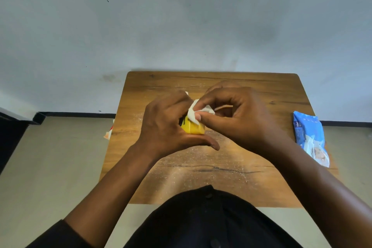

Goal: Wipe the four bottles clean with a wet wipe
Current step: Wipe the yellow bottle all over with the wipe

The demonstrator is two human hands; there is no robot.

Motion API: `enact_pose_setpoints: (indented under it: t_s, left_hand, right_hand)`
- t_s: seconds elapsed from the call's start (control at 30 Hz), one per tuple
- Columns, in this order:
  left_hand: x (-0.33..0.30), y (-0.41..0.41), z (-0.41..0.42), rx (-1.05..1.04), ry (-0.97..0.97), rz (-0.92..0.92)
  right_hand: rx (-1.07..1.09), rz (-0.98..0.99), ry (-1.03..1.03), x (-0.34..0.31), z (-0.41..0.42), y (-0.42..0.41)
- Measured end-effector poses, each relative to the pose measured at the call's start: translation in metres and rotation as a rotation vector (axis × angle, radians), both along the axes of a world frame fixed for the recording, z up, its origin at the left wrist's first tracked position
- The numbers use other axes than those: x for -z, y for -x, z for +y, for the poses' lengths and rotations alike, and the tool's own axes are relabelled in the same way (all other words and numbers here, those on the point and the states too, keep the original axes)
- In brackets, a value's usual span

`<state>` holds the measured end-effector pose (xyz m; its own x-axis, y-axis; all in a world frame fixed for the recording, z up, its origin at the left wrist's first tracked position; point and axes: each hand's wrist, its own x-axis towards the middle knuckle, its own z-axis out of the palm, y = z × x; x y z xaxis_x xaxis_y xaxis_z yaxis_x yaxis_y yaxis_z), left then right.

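A small yellow bottle (194, 128) is held above the middle of the wooden table (217, 169), and my left hand (169, 125) grips it from the left with its fingers wrapped round it. My right hand (237, 116) pinches a crumpled white wet wipe (194, 112) between thumb and fingers and presses it on the top of the yellow bottle. Most of the bottle is hidden by my hands. Behind my hands a small white part (186, 93) of another thing shows; I cannot tell what it is.
A blue pack of wet wipes (310, 137) lies at the table's right edge, partly overhanging it. A red and white object (108, 132) peeks out past the left edge. White powder dusts the tabletop. A pale wall stands close behind the table.
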<state>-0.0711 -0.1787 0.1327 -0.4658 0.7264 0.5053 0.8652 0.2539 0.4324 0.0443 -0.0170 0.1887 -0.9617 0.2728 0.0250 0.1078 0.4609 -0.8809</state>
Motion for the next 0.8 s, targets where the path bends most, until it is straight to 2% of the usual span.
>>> enact_pose_setpoints:
  t_s: [0.2,0.37,0.47,0.57,0.7,0.73,0.8]
  left_hand:
    - [0.002,-0.006,0.005,-0.022,0.042,0.119]
    - [-0.005,-0.006,0.004,-0.021,0.161,0.134]
    - [-0.015,-0.001,-0.003,-0.002,0.301,-0.012]
    - [-0.02,0.011,-0.017,-0.034,0.33,-0.238]
    - [-0.021,0.024,-0.028,0.083,0.283,-0.678]
    - [-0.022,0.025,-0.029,0.104,0.265,-0.724]
    - [-0.021,0.023,-0.029,0.079,0.25,-0.682]
  right_hand:
    - [0.219,-0.027,0.187,0.013,-0.011,0.003]
    - [0.236,0.042,0.216,0.016,-0.007,0.004]
    - [0.211,0.077,0.191,0.012,0.004,0.0]
    - [0.173,0.127,0.161,0.009,0.016,-0.001]
    - [0.061,0.187,0.129,0.006,0.026,-0.003]
    - [0.037,0.17,0.114,0.006,0.027,-0.003]
    - [0.027,0.112,0.101,0.005,0.028,-0.003]
